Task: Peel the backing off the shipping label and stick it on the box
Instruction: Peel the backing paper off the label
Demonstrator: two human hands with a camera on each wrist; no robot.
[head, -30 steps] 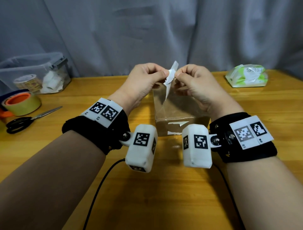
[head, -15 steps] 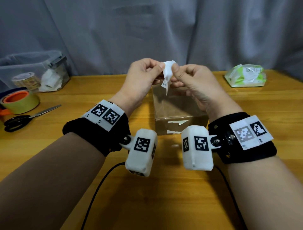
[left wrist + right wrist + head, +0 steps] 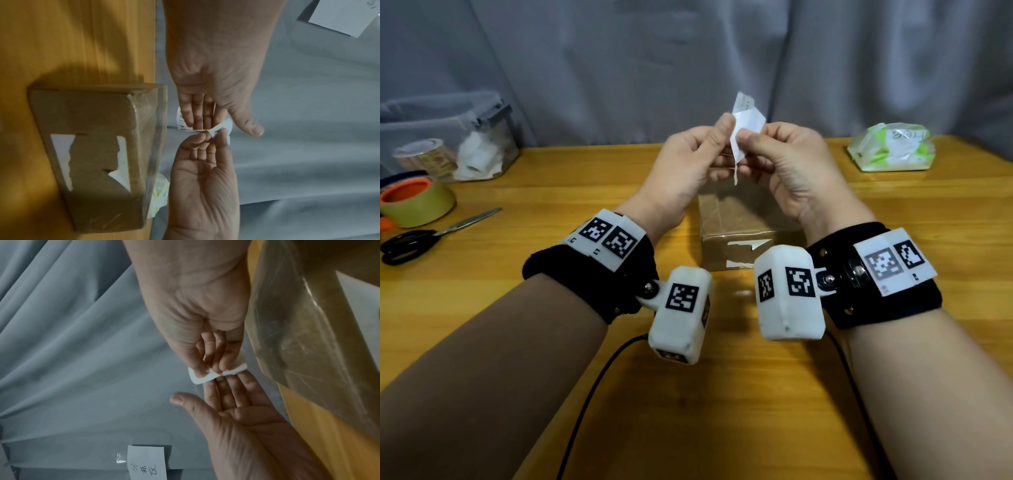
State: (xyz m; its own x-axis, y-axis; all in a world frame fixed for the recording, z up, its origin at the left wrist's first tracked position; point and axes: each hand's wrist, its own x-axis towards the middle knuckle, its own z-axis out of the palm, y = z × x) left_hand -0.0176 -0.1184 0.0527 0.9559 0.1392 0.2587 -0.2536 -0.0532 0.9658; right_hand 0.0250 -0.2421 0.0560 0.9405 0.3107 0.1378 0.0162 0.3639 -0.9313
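Item: label, pinched in your left hand and right hand above box — peel backing slowly, keeping fingertips off adhesive.

Soft even light; dim, blurry wrist views.

The label I pinch is white with black print. My box is brown with torn white patches. By the table's left edge: an orange-cored yellow tape roll, black-handled scissors.
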